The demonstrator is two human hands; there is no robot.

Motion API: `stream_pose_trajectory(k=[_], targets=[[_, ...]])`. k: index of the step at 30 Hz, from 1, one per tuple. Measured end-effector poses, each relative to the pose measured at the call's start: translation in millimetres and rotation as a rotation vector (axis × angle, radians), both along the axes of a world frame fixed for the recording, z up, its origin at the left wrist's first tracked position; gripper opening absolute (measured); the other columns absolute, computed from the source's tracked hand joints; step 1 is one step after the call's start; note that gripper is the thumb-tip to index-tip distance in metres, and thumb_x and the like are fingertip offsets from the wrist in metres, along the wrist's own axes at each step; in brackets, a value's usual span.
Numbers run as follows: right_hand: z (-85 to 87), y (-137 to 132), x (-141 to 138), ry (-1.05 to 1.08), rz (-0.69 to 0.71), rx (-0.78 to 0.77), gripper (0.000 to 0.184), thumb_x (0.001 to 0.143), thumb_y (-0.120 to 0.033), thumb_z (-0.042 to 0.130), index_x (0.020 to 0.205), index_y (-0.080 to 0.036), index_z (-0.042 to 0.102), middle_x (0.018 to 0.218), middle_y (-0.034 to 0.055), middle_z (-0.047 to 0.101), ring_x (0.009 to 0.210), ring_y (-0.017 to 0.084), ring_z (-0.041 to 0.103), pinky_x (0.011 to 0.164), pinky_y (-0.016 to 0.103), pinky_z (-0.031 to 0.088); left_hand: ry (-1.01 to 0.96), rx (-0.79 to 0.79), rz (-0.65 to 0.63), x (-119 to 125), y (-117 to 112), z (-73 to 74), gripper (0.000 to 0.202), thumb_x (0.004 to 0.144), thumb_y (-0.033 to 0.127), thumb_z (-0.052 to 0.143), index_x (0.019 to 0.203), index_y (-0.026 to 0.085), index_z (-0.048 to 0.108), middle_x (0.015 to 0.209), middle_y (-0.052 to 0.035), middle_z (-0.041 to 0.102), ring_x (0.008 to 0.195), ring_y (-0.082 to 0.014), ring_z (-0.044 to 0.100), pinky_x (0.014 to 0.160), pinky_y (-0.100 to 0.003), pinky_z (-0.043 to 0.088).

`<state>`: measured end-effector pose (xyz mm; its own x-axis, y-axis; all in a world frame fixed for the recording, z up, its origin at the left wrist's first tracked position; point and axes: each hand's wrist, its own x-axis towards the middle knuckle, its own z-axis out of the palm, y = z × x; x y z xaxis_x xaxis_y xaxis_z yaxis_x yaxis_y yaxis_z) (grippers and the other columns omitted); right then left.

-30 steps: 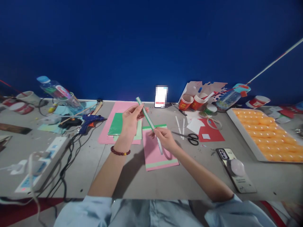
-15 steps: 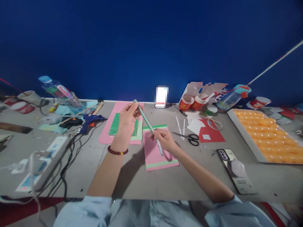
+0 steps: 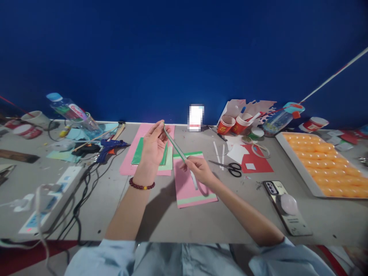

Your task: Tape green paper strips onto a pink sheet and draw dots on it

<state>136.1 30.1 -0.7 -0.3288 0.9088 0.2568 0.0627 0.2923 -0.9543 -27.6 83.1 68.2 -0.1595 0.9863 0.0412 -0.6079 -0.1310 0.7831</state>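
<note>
A narrow green-and-white paper strip (image 3: 176, 146) slants in the air between my two hands. My left hand (image 3: 154, 143), a bead bracelet at its wrist, pinches the strip's upper end between thumb and fingertip. Lower down, my right hand (image 3: 199, 169) grips the same strip, and its white tail hangs below the fingers. Under my right hand lies a pink sheet (image 3: 184, 188) with a green band along its top and a pale green band near its bottom. Behind my left hand sits a green paper pack (image 3: 138, 151) on a larger pink sheet (image 3: 126, 163).
Scissors (image 3: 234, 169), white strips (image 3: 217, 153) and red paper (image 3: 263, 165) lie to the right. Beyond are a phone (image 3: 299, 222) and a tray of orange balls (image 3: 324, 161). At left are a blue glue gun (image 3: 106, 147), a power strip (image 3: 54, 195) and loose black cables (image 3: 77, 211).
My left fingertips have shifted slightly up and left at the strip's upper end, and the strip there has turned more edge-on. My right hand stays almost still.
</note>
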Motion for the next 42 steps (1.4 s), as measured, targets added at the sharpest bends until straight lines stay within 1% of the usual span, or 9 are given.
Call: stream_pose_trajectory(k=[5, 8, 12, 15, 19, 21, 24, 31, 42], targets=[[-0.2, -0.3, 0.5, -0.011, 0.001, 0.012, 0.042, 0.092, -0.046, 0.046, 0.074, -0.022, 0.074, 0.066, 0.003, 0.065, 0.067, 0.016, 0.061, 0.068, 0.031, 0.048, -0.054, 0.003, -0.002, -2.5, 2.1, -0.7, 0.014, 0.072, 0.021, 0.076, 0.084, 0.022, 0.069, 0.069, 0.0029, 0.064, 0.063, -0.0064, 0.063, 0.061, -0.015, 0.053], [0.0, 0.2, 1.1, -0.01, -0.005, 0.03, 0.042, 0.093, -0.045, 0.046, 0.073, -0.021, 0.074, 0.064, 0.0029, 0.064, 0.066, 0.016, 0.061, 0.068, 0.031, 0.047, -0.106, -0.019, -0.05, -4.8, 1.5, -0.1, 0.014, 0.075, 0.018, 0.074, 0.088, 0.023, 0.07, 0.073, 0.0021, 0.066, 0.068, -0.0058, 0.064, 0.06, -0.011, 0.052], [0.3, 0.9, 0.7, -0.004, -0.003, 0.065, 0.042, 0.094, -0.043, 0.044, 0.073, -0.021, 0.072, 0.064, 0.0026, 0.064, 0.065, 0.016, 0.06, 0.066, 0.03, 0.047, -0.144, -0.062, -0.105, -7.3, 1.4, -0.6, 0.016, 0.081, 0.019, 0.068, 0.095, 0.024, 0.069, 0.079, 0.0009, 0.067, 0.074, -0.006, 0.065, 0.051, -0.007, 0.048], [-0.6, 1.5, -0.3, -0.042, -0.03, 0.128, 0.041, 0.094, -0.041, 0.045, 0.071, -0.02, 0.071, 0.062, 0.0025, 0.064, 0.065, 0.016, 0.06, 0.067, 0.03, 0.046, -0.152, -0.05, -0.116, -5.6, 2.1, -1.6, 0.016, 0.084, 0.019, 0.063, 0.099, 0.023, 0.068, 0.092, -0.0011, 0.07, 0.086, -0.009, 0.067, 0.061, -0.011, 0.052], [-2.6, 2.2, -0.6, -0.083, -0.07, 0.193, 0.04, 0.095, -0.039, 0.045, 0.072, -0.021, 0.072, 0.062, 0.0024, 0.065, 0.068, 0.016, 0.061, 0.068, 0.03, 0.046, -0.142, -0.025, -0.207, 2.6, 1.3, -2.1, 0.021, 0.088, 0.03, 0.056, 0.102, 0.018, 0.066, 0.109, -0.0077, 0.069, 0.104, -0.0188, 0.065, 0.083, -0.026, 0.055], [-2.9, 2.1, -0.4, -0.089, -0.09, 0.204, 0.039, 0.095, -0.037, 0.045, 0.073, -0.021, 0.073, 0.063, 0.0025, 0.066, 0.069, 0.016, 0.061, 0.069, 0.03, 0.046, -0.111, -0.064, -0.288, 7.6, 0.8, -3.5, 0.025, 0.087, 0.032, 0.055, 0.102, 0.015, 0.067, 0.108, -0.0108, 0.069, 0.104, -0.022, 0.065, 0.083, -0.029, 0.054], [-2.4, 1.5, -0.5, -0.092, -0.114, 0.213, 0.039, 0.095, -0.035, 0.045, 0.073, -0.021, 0.073, 0.064, 0.0027, 0.067, 0.067, 0.016, 0.06, 0.068, 0.03, 0.046, -0.031, -0.131, -0.342, 13.6, 1.5, -9.4, 0.022, 0.083, 0.025, 0.059, 0.099, 0.013, 0.068, 0.101, -0.0117, 0.072, 0.096, -0.0207, 0.068, 0.08, -0.028, 0.054], [-3.3, 1.9, -1.1, -0.085, -0.122, 0.21, 0.036, 0.094, -0.031, 0.046, 0.073, -0.02, 0.073, 0.064, 0.0026, 0.067, 0.067, 0.016, 0.061, 0.067, 0.029, 0.046, 0.043, -0.122, -0.242, 14.9, 5.6, -23.0, 0.013, 0.081, 0.025, 0.065, 0.083, 0.014, 0.07, 0.088, -0.0096, 0.074, 0.083, -0.0169, 0.07, 0.074, -0.025, 0.053], [2.5, -1.3, -2.5, -0.024, -0.12, 0.167, 0.037, 0.093, -0.034, 0.047, 0.071, -0.021, 0.073, 0.062, 0.0021, 0.067, 0.061, 0.014, 0.06, 0.064, 0.028, 0.047, 0.095, -0.07, -0.134, 12.2, 3.0, -14.3, 0.013, 0.079, 0.025, 0.067, 0.082, 0.013, 0.073, 0.083, -0.0095, 0.073, 0.08, -0.0174, 0.07, 0.078, -0.028, 0.053]])
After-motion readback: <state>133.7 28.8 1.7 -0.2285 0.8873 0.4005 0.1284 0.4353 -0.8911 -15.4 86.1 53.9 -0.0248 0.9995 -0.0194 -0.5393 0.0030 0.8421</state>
